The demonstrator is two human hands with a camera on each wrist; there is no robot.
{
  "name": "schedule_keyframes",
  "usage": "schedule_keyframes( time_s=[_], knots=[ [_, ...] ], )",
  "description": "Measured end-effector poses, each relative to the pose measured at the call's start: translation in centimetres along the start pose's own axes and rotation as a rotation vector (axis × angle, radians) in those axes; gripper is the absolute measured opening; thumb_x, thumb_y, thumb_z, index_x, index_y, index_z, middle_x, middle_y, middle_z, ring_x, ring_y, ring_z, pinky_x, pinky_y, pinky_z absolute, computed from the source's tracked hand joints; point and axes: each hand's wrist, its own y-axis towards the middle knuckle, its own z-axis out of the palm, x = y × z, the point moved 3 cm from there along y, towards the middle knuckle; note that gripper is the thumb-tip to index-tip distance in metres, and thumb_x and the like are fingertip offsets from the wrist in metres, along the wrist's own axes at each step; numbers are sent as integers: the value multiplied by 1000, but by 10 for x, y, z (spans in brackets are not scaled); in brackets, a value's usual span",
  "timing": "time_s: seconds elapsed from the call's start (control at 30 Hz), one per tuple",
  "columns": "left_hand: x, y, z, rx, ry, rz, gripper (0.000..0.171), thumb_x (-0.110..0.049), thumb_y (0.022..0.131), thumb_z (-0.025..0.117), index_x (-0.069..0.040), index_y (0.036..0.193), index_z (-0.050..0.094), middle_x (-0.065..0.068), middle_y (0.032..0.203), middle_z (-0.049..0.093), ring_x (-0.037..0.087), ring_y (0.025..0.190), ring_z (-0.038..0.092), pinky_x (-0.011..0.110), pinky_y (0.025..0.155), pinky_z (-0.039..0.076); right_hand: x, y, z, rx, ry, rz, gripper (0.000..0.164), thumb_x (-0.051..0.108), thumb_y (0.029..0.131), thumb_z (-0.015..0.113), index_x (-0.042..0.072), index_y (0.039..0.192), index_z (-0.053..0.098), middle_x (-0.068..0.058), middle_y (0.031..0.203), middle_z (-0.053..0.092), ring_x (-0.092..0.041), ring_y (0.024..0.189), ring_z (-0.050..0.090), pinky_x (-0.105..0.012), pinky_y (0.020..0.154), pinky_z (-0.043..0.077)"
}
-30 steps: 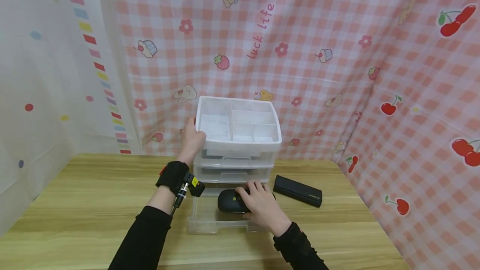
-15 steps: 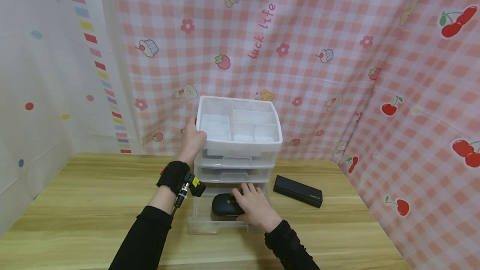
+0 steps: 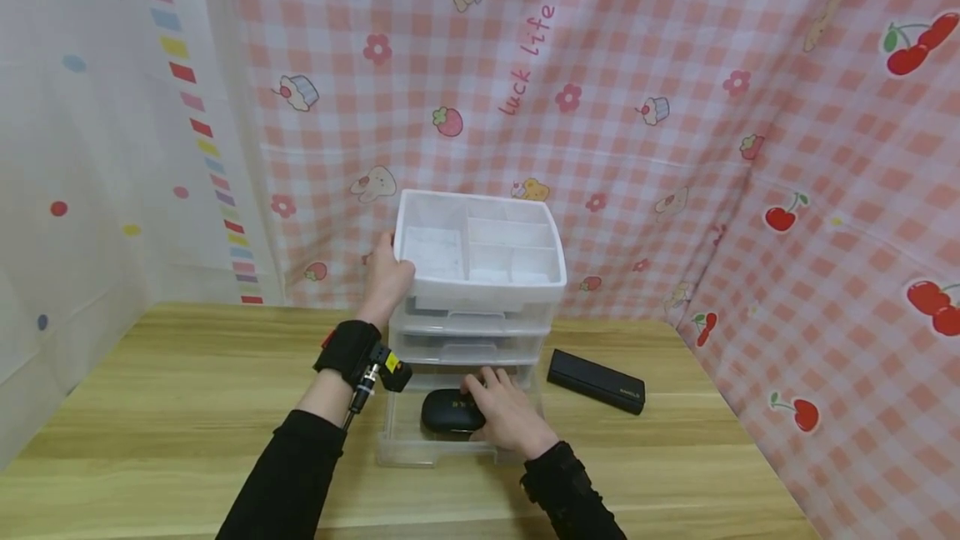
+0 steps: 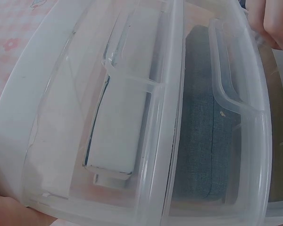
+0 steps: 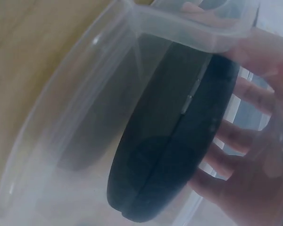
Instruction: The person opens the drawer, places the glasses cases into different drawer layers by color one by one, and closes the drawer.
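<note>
In the head view my left hand point(image 3: 388, 277) grips the upper left side of a white plastic drawer organizer point(image 3: 480, 283), thumb at the front corner. Its clear bottom drawer point(image 3: 408, 452) is pulled out. A black hard-shell glasses case point(image 3: 450, 412) with small lettering lies across that drawer. Around the case's right end are the fingers and thumb of my right hand point(image 3: 510, 419). Through the drawer wall, the right wrist view shows the case's seam and metal hinge, with my fingers point(image 5: 240, 136) along its far side.
A long black box point(image 3: 596, 382) lies on the wooden table point(image 3: 187, 423) right of the organizer. In the left wrist view the shut upper drawers contain a white box point(image 4: 115, 127) and a grey-blue fabric case point(image 4: 200, 122). Patterned cloth point(image 3: 337, 140) hangs close behind the organizer.
My right hand and the glasses case have shifted left within the bottom drawer, mostly in the first half second. My left hand keeps its grip on the organizer.
</note>
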Motion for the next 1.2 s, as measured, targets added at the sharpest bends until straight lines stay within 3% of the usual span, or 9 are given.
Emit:
schedule_keyframes(
  time_s=[0.37,0.53,0.67,0.87,1.2],
  knots=[
    [-2,0,-2,-3,2,-4,63,4,86,40,-6,147,27,18,147,38,34,133,39,52,109,34,0,-1,4,-52,90,79,58,21,68,85,13,118,56,-9,110,45,-22,97,39,-36,82,41],
    [-1,0,-1,-12,-8,8,64,5,85,40,-6,147,27,18,147,38,34,133,39,52,110,32,0,-2,6,-84,100,110,54,18,71,83,11,119,60,-7,102,51,-18,87,53,-31,75,47],
    [0,-1,-1,-30,-6,17,63,5,84,40,-5,145,30,19,145,40,35,131,40,52,110,33,0,-4,6,-155,93,113,48,18,71,82,10,114,63,-6,97,57,-17,77,60,-30,68,50],
    [0,-1,-1,-33,1,22,63,5,84,40,-4,145,30,19,145,40,35,131,40,52,110,33,-1,-6,7,-251,73,120,37,9,73,78,9,107,65,-5,91,56,-16,73,57,-27,66,47],
    [-1,-2,1,-27,-11,12,62,5,85,40,-5,146,29,19,145,40,34,131,40,52,110,32,-4,-7,8,-264,142,164,23,8,79,73,9,101,65,-6,89,56,-15,69,54,-22,59,42]
  ],
)
